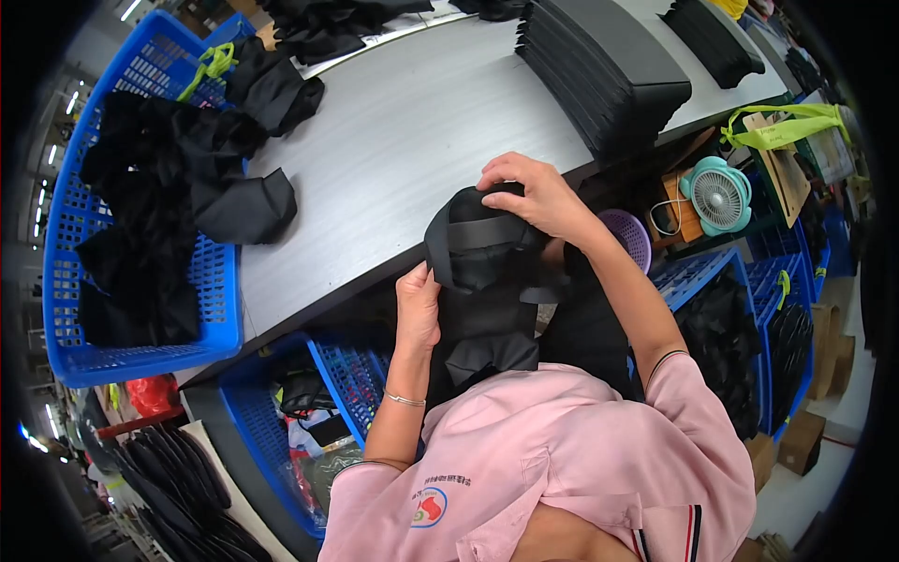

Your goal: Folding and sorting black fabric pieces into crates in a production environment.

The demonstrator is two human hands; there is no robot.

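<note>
A black fabric piece [468,267], curved like a shallow pouch with a dark grey band across it, is held up in front of my lap at the table's near edge. My left hand [419,304] pinches its lower left edge between thumb and fingers. Over its top right rim my right hand [534,195] is curled, thumb and fingers closed on the cloth. Part of the piece is in shadow, so its inside is hard to make out. More black cloth [492,354] lies on my lap below it.
On the grey table [403,140] stand a tall stack of black panels [609,70] and a smaller stack [716,42]. A blue basket [215,309] of black cloth pieces is at the left. Below right are a teal fan [719,195], a purple basket [629,239] and blue crates [763,323].
</note>
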